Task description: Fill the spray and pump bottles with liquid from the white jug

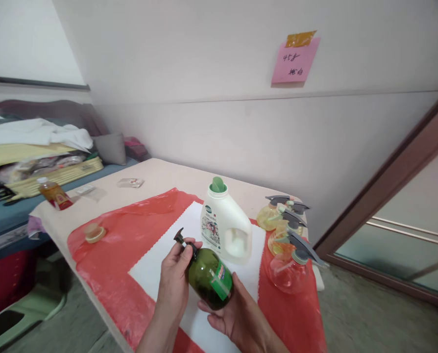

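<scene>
Fingers (185,256) closed around the black pump (184,240), left hand (173,277) gripping; right hand (243,306) cradles the green bottle (204,274) (tilted, over white sheet (149,269)). Turning that pump would call for a firm base hold. White jug (224,211): one o'clock; spray bottles (292,277), around two.

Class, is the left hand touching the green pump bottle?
Touching. The head view shows the left hand gripping the green pump bottle at its dark neck.

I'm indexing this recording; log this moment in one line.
held: green pump bottle, tilted | left hand: at its neck | right hand: at its base | behind: white jug
</scene>
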Demonstrator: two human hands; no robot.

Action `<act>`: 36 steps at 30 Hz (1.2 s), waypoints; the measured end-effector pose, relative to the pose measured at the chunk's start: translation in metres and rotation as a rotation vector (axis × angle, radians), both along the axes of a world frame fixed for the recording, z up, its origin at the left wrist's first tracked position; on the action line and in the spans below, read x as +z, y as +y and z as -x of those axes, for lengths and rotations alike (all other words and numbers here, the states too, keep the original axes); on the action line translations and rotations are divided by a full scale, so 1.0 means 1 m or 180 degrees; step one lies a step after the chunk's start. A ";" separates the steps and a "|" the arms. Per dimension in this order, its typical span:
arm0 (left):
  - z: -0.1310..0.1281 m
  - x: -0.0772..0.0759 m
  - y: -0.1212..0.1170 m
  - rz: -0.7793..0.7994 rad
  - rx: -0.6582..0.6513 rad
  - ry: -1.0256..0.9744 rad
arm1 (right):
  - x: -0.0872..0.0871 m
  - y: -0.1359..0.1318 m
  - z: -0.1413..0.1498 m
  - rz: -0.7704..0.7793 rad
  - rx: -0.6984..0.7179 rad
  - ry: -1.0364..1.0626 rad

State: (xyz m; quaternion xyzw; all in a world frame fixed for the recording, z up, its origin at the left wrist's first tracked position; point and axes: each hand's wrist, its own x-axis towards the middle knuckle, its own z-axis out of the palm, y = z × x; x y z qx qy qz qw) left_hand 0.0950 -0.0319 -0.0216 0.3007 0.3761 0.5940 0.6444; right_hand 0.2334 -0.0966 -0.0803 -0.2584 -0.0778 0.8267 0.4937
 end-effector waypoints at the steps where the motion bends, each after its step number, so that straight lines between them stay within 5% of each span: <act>1: 0.000 0.000 0.000 0.0000 0.0010 -0.0016 | 0.000 0.000 0.000 -0.0114 -0.0123 -0.0029; 4: 0.000 0.000 0.001 0.0000 0.0034 -0.0083 | 0.001 0.000 -0.001 -0.0440 -0.0460 -0.0049; 10: -0.001 0.000 -0.001 -0.0012 -0.0027 0.0021 | 0.000 0.001 0.001 0.0010 -0.0019 0.0081; 16: -0.001 0.000 0.000 -0.0023 -0.0024 -0.0061 | 0.004 0.000 0.001 -0.0380 -0.0606 0.0009; 22: -0.002 -0.001 -0.001 0.0004 -0.0074 -0.0038 | 0.000 0.000 0.003 -0.0106 -0.0065 0.0067; 31: 0.040 -0.003 0.033 0.0007 0.1311 -0.0659 | -0.013 0.002 -0.007 0.0013 -0.0876 -0.0116; 36: 0.060 -0.003 0.044 0.0242 0.1690 -0.0900 | 0.001 -0.004 -0.012 0.0032 -0.1069 -0.0080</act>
